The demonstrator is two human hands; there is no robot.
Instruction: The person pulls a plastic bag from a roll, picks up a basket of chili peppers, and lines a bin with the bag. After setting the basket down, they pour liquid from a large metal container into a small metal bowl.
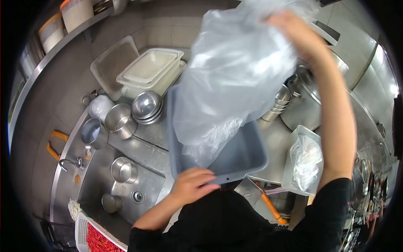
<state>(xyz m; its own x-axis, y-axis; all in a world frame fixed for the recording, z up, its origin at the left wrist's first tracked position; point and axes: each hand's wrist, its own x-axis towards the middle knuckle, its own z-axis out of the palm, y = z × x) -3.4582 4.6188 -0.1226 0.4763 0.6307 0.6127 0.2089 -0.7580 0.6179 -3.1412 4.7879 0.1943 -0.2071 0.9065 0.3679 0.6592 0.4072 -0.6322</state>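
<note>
A large clear plastic bag (235, 63) hangs over a grey plastic tub (256, 145), its lower end drooping down inside. My right hand (289, 29), blurred by motion, is closed on the gathered upper part of the bag at arm's length. My left hand (194, 185) grips the tub's near rim, fingers over the inner side and thumb along the outside. Much of the tub's bottom shows bare grey; its far part is hidden behind the bag.
To the left is a steel sink (147, 185) with small steel pots. Stacked steel bowls (147, 105) and white plastic baskets (151, 67) stand behind it. A white bin (294, 185) holding crumpled plastic is at right. Red chillies (100, 239) fill a basket at lower left.
</note>
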